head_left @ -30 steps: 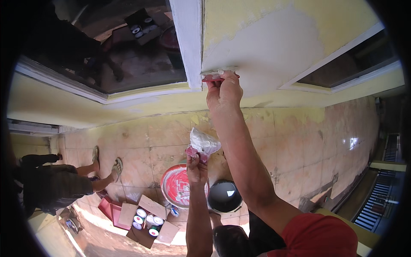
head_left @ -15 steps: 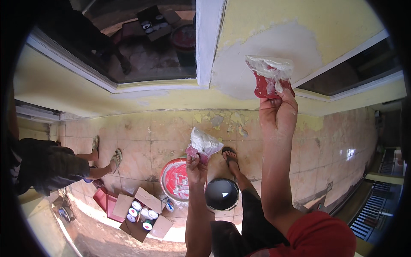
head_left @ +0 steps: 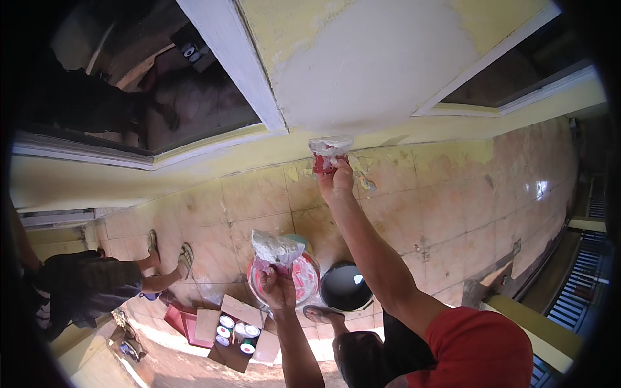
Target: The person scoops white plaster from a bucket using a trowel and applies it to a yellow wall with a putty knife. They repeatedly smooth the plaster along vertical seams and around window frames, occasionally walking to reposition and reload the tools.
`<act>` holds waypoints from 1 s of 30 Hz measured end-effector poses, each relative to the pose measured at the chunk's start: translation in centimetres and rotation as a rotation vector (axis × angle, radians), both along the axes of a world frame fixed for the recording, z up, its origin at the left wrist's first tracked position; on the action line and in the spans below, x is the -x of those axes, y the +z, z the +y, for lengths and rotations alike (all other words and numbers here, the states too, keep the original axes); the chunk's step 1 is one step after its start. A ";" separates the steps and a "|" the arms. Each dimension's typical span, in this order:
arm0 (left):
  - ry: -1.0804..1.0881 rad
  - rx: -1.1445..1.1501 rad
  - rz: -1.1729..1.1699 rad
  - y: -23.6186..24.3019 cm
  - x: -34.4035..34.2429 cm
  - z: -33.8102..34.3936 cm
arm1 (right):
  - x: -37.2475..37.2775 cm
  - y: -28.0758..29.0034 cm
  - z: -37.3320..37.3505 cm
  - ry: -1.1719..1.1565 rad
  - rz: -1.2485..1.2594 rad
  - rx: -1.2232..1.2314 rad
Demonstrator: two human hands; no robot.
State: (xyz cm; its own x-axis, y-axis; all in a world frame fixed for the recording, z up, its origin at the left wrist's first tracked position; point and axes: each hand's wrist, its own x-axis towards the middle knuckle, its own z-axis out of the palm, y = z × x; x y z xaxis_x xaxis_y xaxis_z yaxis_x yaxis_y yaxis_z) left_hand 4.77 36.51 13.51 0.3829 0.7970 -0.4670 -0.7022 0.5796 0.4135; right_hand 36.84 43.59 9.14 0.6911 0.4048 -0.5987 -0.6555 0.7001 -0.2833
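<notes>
Putty scraper [head_left: 328, 155], a red-handled blade loaded with white filler, is gripped in the right hand [head_left: 336, 184], whose fingers are wrapped closed around the handle; the arm is stretched up so that the blade's edge meets the lower border of the wall [head_left: 362, 71], just below the broad patch of white filler [head_left: 375, 64] already spread over the yellow paint. Holding the blade edge-on to the surface lets the filler be pressed flat against it. The left hand [head_left: 278, 288] is closed around a second red scraper [head_left: 275, 252] heaped with a mound of white filler; it is kept low and level, well apart from the wall, apparently as a reserve from which the working blade can be reloaded. Directly beneath it on the tiled floor [head_left: 440, 194] stand a red-and-white filler tub [head_left: 304, 278] and a dark bucket [head_left: 346, 288], just beside each other and near the person's sandalled foot [head_left: 320, 315], placed within easy reach below the work area. An open cardboard box [head_left: 233, 330] holding small round tins lies near the tub. At the left edge of the floor another person's sandalled legs [head_left: 168, 258] are seen, well apart from the work. A white frame strip [head_left: 233, 58] bounds the filled patch on its left.
</notes>
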 end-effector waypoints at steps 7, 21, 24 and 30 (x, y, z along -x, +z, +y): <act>-0.024 0.008 0.102 2.6 -2.0 -0.4 | -2.9 -3.3 3.8 -0.084 0.085 0.159; 0.023 -0.010 0.055 1.4 -0.1 -0.5 | -2.0 2.5 -2.5 -0.144 0.147 0.264; 0.003 -0.015 0.044 2.1 -0.4 -0.4 | -4.7 -8.0 -0.9 -0.065 0.288 0.317; 0.019 0.014 0.089 2.4 -0.9 -0.2 | -9.7 -10.8 1.6 0.007 0.092 0.145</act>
State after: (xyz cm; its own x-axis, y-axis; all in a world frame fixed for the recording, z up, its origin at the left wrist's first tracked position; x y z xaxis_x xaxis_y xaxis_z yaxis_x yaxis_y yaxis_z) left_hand 5.71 36.32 15.93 0.3244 0.7969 -0.5096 -0.6742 0.5727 0.4663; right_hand 46.57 45.19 -1.69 0.6281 0.3144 -0.7118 -0.6882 0.6514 -0.3195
